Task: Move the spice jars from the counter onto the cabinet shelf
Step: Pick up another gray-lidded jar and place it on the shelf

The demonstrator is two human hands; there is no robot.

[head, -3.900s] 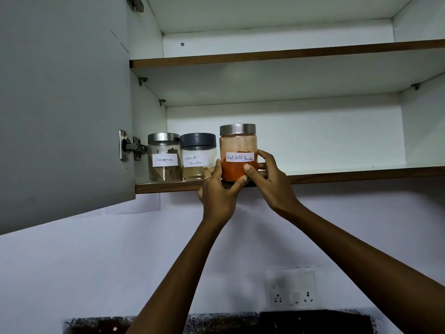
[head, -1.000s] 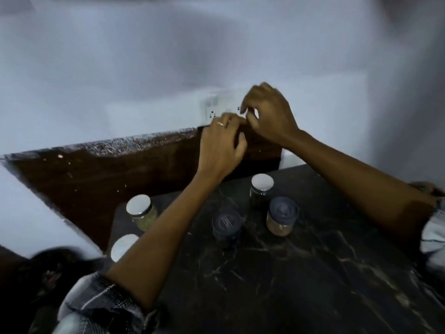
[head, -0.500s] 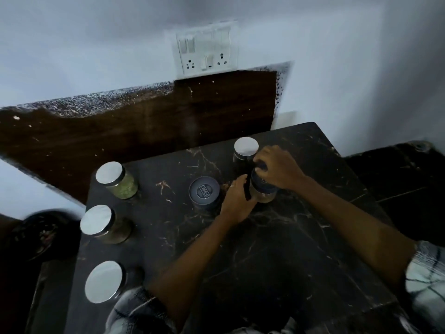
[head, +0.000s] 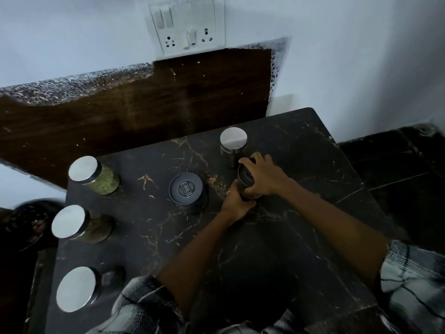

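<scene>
Now both curled on dark-lidded jar [head: 243,177] at counter [head: 277,249] far right: right hand [head: 263,175] over lid, left hand [head: 234,201] at base.

Both bare forearms reach forward from rolled-up patterned sleeves and meet ahead of the person. The right hand [head: 263,175] comes in from the right, its fingers and thumb curled over the top of a dark-lidded jar [head: 244,180]. The left hand [head: 234,201] lies low just beside it, a ring on one finger, fingers wrapped around the jar's near lower side.
</scene>
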